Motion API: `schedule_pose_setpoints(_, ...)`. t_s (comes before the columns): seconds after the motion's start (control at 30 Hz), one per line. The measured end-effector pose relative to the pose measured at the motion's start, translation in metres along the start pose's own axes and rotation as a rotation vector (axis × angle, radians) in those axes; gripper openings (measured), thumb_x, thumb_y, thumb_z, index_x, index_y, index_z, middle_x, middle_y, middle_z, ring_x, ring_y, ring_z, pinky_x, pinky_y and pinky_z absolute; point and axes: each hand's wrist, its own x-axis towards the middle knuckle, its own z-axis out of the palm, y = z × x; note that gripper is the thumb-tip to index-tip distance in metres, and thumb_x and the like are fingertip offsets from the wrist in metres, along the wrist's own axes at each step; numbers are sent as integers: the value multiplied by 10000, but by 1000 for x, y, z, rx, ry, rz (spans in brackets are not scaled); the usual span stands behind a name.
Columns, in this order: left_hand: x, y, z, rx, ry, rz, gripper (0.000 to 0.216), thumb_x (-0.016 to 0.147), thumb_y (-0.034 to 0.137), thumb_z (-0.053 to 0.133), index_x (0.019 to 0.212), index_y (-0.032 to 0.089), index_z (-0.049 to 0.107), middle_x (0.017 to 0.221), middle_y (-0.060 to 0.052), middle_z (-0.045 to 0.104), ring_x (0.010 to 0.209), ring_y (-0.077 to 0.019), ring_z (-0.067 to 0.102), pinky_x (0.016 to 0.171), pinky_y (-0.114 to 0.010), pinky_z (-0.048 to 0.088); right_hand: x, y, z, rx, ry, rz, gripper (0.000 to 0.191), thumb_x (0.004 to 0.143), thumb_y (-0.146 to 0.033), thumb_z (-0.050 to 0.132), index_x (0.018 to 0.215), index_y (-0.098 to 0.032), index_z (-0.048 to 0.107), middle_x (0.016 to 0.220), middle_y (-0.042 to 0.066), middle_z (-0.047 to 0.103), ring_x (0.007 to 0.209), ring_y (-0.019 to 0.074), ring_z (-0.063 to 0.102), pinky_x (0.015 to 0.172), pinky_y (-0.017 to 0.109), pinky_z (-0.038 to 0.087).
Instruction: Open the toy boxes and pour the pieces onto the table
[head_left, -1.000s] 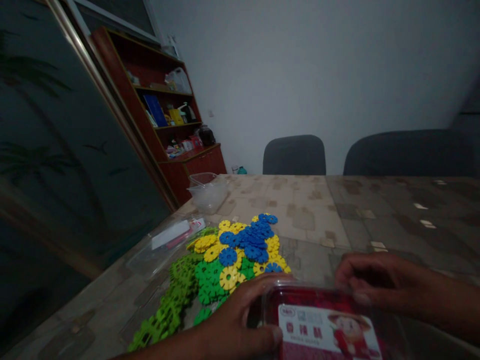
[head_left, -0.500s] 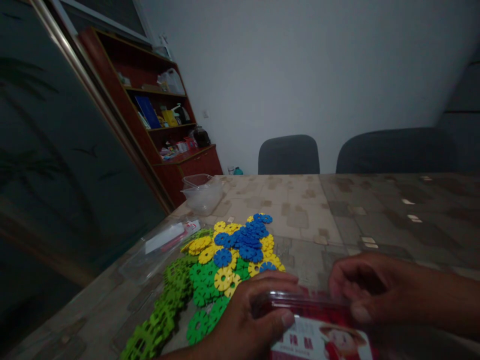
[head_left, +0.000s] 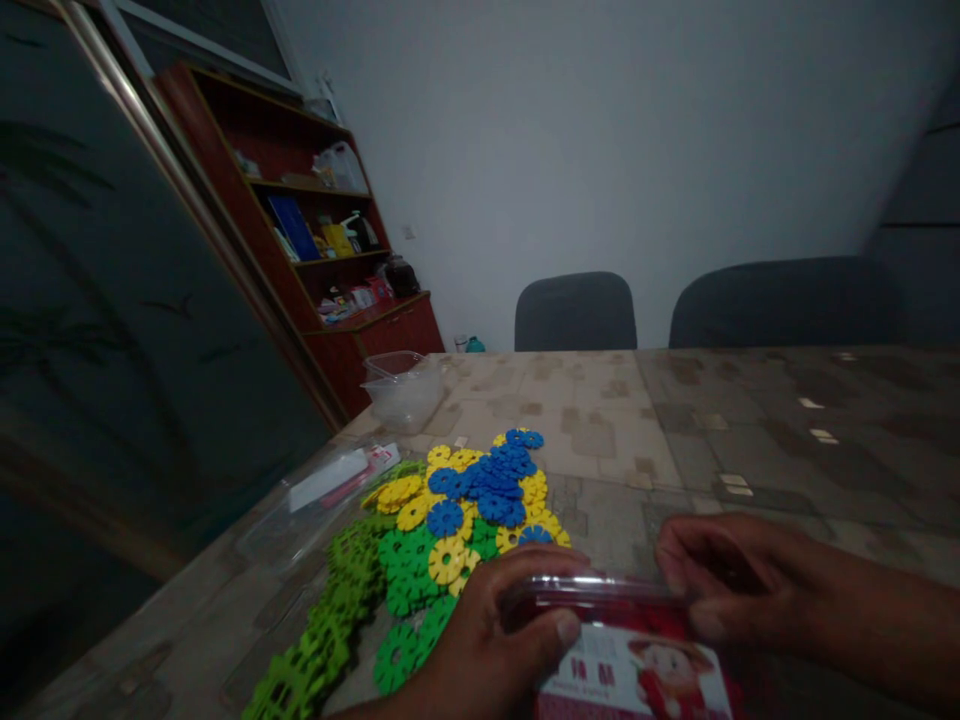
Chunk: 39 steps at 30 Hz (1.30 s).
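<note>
A clear plastic box (head_left: 637, 655) with a red inside and a printed label sits at the bottom of the view, its lower part cut off by the frame. My left hand (head_left: 502, 630) is wrapped round its left side, thumb on top. At the right corner, my right hand (head_left: 757, 585) has its fingers curled and its thumb pressed on the box's edge. Just beyond lies a pile of notched plastic discs: blue discs (head_left: 499, 475) on top, yellow discs (head_left: 450, 560) around them, green discs (head_left: 409, 570) nearer. Light-green interlocking pieces (head_left: 315, 640) trail along the pile's left.
Clear plastic containers (head_left: 405, 395) stand nested at the table's far left corner. A clear lid with a label (head_left: 322, 490) lies left of the pile. The patterned table (head_left: 592, 400) reaches back to two grey chairs (head_left: 576, 312). A wooden shelf (head_left: 300, 215) stands behind.
Both hands keep their hold on the box, which has shifted very slightly left. My right thumb has slid a little left with it. The discs have not moved.
</note>
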Motion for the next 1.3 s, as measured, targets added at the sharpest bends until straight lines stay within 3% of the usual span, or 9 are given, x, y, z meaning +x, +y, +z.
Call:
schedule_pose_setpoints(0.23,-3,-8,-2,-77,-53,35,415,785,378,721,1128,154,650,1134,-166,617,1001,-280,611,810,-379,481,-1,12,-13,291,-236,48,417,777,-483,724,951,-138,567,799,15,532,687,91,430,595,194,288)
schedule_pose_setpoints(0.33,-3,-4,0,-77,-35,32,346,782,361,728,1056,155,674,1161,-160,615,1043,-279,597,864,-389,467,-7,10,-11,368,-164,69,424,748,-463,762,899,-110,582,755,7,529,659,67,421,588,178,284)
schedule_pose_setpoints(0.47,-8,9,-3,-74,14,-83,407,710,397,784,1023,162,671,1235,-163,578,1087,-311,581,842,-399,481,-9,6,4,465,-91,90,397,750,-423,774,881,-102,582,765,24,585,666,73,500,609,187,335)
schedule_pose_setpoints(0.6,-12,26,-16,161,64,-52,379,626,328,843,947,175,714,1271,-131,552,1186,-299,509,929,-381,449,8,4,29,569,-113,58,334,768,-347,766,912,-108,582,780,34,620,675,86,553,628,193,382)
schedule_pose_setpoints(0.67,-11,36,-26,276,9,-95,334,639,299,825,926,162,722,1138,-123,624,1080,-267,566,884,-361,458,23,2,40,603,-93,44,330,739,-328,778,891,-102,591,747,27,608,631,79,536,585,182,374)
schedule_pose_setpoints(0.8,-6,54,-53,402,-53,-223,311,693,348,766,885,114,692,815,-68,649,705,-154,558,610,-254,402,55,-7,52,589,-106,66,322,713,-301,780,879,-96,595,759,36,614,617,74,529,588,184,387)
schedule_pose_setpoints(1.0,-10,61,-87,545,33,-135,239,707,310,721,848,126,667,806,-30,605,727,-143,521,627,-248,372,80,-9,59,685,-200,105,389,664,-278,820,922,-98,591,783,34,606,640,85,562,633,204,422)
schedule_pose_setpoints(1.2,-16,62,-95,609,59,-26,188,688,269,691,784,131,605,744,5,538,693,-127,471,618,-237,362,88,-4,80,735,-107,25,365,690,-274,801,914,-108,566,779,35,606,640,89,551,616,200,394)
schedule_pose_setpoints(1.3,-16,75,-93,723,-10,-39,141,685,221,663,771,143,584,742,19,494,706,-123,443,632,-234,345,87,-4,86,696,-110,-39,323,720,-293,770,895,-114,566,776,35,595,653,98,538,606,206,374)
